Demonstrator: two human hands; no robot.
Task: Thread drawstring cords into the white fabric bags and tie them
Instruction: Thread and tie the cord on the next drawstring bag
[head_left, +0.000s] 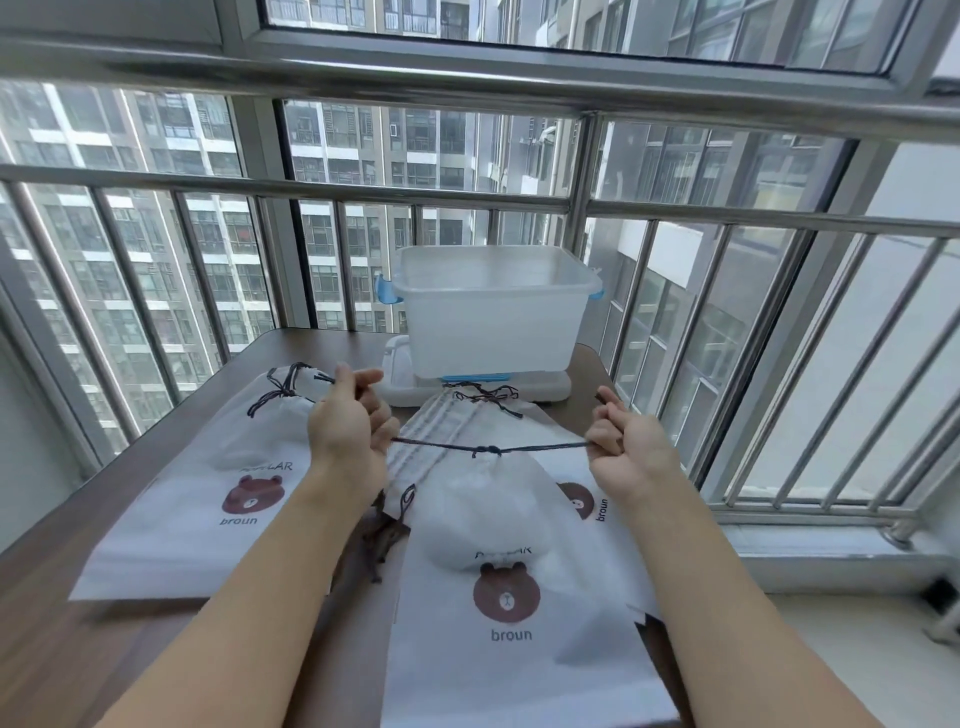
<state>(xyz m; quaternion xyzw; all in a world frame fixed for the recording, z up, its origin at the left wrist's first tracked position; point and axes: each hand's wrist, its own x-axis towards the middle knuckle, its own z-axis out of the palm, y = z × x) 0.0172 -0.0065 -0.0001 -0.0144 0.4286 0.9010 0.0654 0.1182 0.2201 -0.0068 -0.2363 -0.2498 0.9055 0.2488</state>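
- Fingers of the left hand (349, 427) are curled round one end of a thin dark twisted drawstring cord (540, 448); fingers of the right hand (623, 448) are pinched and curled on its other end.
- Cord runs taut and nearly level between the two hands, from 9 o'clock to 3 o'clock, with a small knot (493, 450) at its middle.
- Knot sits right at the gathered neck of the white soft fabric bag printed with a brown bear face (506, 551), which lies on the brown wooden table (62, 639) below the hands, toward 6 o'clock.
- Judging by the puckered neck, the bag is being cinched and the tie drawn tight; that step looks close to done.
- Fabric looks light, limp and easily creased, so it should slide on the table; it is better steadied by the cord ends than by the cloth.
- Cord looks thin and pliant with some grip from its twist; holding near the ends, as now, should give the cleanest pull.
- Second white bear-printed bag (208, 488), already corded, lies at 9 o'clock of the left hand; more bags (457, 415) lie at 12 o'clock.
- Loose bundle of spare dark cords (382, 540) lies between the forearms.
- Translucent plastic storage box with blue latches (488, 312) stands at 12 o'clock, at the table's far edge.
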